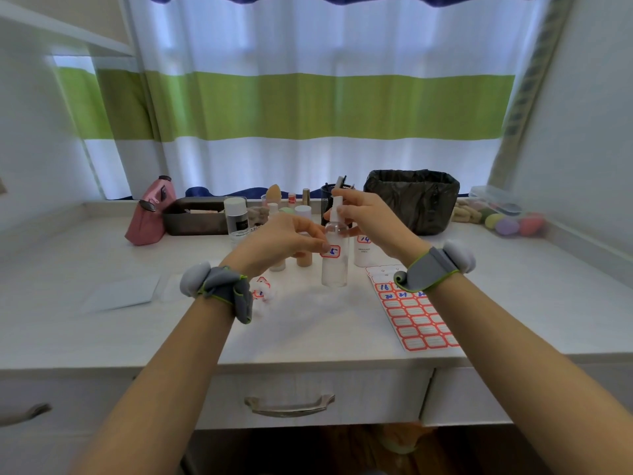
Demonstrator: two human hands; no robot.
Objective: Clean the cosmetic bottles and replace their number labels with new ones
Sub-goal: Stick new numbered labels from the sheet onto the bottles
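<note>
Clear spray bottle (pixel 335 258) stands upright, nozzle up, right hand (pixel 368 217) gripping its top.

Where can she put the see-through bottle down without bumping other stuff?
Bare desk lies in front of the clear bottle, between the peeled labels and the label sheet. The desk's far right is bare too. Behind the bottle it's crowded with small bottles.

a clear spray bottle (pixel 335 265) stands upright on the white table (pixel 325 323), wearing a red-bordered label (pixel 330 251) with a blue handwritten number. just behind it to the right, a white bottle (pixel 363 252) carries a label reading 14. a sheet of red-bordered number labels (pixel 416 322) lies flat at right, its upper rows numbered in blue. peeled labels (pixel 262 287) lie crumpled at left.
</note>
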